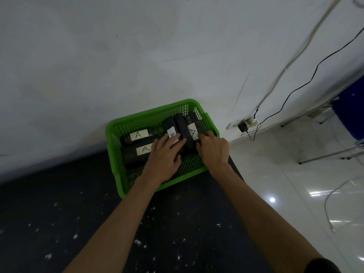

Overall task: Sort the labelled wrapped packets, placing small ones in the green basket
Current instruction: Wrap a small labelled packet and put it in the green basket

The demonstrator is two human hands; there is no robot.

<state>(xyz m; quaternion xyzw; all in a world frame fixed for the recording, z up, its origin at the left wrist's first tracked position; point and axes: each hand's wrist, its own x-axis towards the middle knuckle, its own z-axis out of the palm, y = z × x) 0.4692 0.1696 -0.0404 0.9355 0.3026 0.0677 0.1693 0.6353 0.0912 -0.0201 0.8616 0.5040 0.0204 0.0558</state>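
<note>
A green mesh basket (137,119) stands on a dark table against the white wall. Several black wrapped packets with white "A" labels lie inside. Two lie lengthwise at the left (137,135) (136,152). Three more stand side by side at the right (184,128). My left hand (164,154) lies flat inside the basket, its straight fingers touching the labelled packet (169,125) in the middle. My right hand (213,147) rests at the basket's right side, fingers curled against the rightmost packet (192,131); the fingertips are hidden.
The dark speckled table (59,213) fills the lower left. Its right edge drops to a glossy tiled floor (295,194). A wall socket with a plugged adapter (243,126) and cables sits right of the basket. A blue object (350,115) and metal legs stand at far right.
</note>
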